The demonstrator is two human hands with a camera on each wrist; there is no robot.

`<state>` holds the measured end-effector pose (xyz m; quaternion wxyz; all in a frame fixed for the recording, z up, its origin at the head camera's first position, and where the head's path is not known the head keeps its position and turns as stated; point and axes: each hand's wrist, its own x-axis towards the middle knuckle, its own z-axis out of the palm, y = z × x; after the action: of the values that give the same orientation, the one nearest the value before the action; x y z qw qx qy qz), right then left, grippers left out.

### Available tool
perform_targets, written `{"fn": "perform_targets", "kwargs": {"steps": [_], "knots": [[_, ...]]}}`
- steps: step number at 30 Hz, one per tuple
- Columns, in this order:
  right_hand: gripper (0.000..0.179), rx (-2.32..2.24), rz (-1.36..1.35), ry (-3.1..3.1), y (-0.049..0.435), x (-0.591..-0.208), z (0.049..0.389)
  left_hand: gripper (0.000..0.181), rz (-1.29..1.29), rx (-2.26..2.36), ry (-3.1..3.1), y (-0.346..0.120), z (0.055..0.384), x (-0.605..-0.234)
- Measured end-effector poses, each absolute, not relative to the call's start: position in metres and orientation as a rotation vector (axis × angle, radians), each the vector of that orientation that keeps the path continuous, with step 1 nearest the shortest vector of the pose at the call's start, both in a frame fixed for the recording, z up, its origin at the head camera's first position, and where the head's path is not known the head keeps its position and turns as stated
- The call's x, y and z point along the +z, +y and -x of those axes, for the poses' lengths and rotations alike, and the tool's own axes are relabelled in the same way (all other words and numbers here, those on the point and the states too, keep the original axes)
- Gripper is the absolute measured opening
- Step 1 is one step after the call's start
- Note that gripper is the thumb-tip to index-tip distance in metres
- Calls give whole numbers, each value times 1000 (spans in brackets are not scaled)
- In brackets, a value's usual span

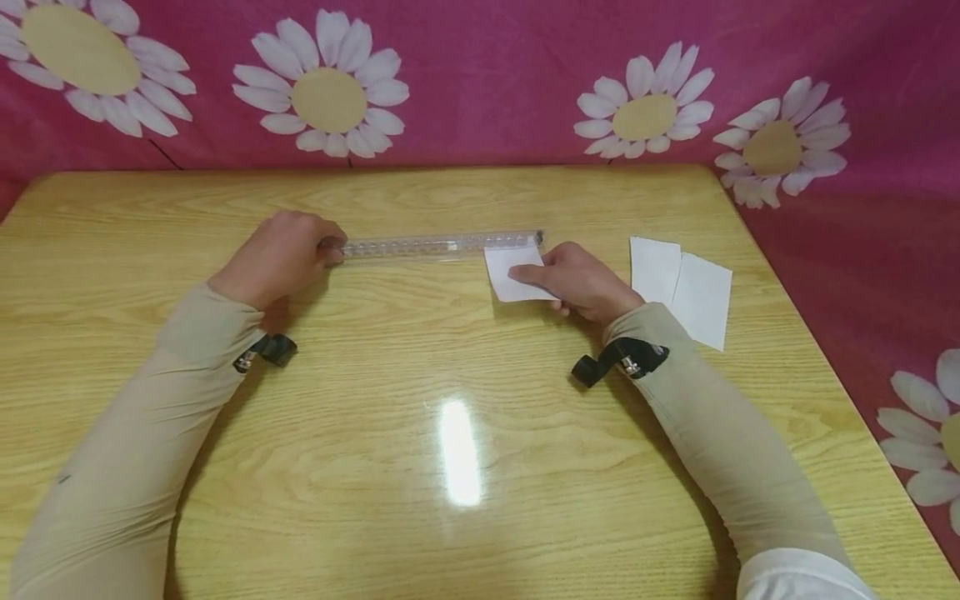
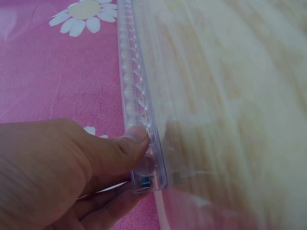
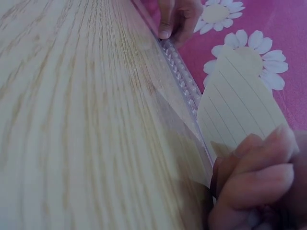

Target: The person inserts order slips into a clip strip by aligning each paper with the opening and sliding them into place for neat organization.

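A long, narrow clear plastic tube (image 1: 420,248) with a row of clear round beads inside lies crosswise toward the far side of the table. My left hand (image 1: 281,257) pinches its left end, the thumb (image 2: 136,135) on top and the fingers underneath. Between thumb and fingers, my right hand (image 1: 588,283) grips a small piece of white paper (image 1: 504,287) by its right side. The paper's top edge overlaps the tube near its dark-tipped right end. Ruled lines show on the paper's underside (image 3: 240,108) in the right wrist view.
Two more white paper pieces (image 1: 708,300) lie on the wooden table (image 1: 360,467), to the right of my right hand and partly behind the forearm. A pink cloth (image 1: 480,83) with daisies hangs along the back and right side. Black straps (image 1: 637,357) circle both wrists.
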<state>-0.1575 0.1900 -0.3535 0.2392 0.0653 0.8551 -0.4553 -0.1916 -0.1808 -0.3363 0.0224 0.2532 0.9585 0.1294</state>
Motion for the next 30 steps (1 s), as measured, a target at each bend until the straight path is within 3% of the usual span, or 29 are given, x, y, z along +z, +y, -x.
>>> {"fn": "perform_targets", "kwargs": {"steps": [30], "knots": [[44,-1270,-143,2309,179,-355,159,23,-755,437,2960,-179,190,-336]]}}
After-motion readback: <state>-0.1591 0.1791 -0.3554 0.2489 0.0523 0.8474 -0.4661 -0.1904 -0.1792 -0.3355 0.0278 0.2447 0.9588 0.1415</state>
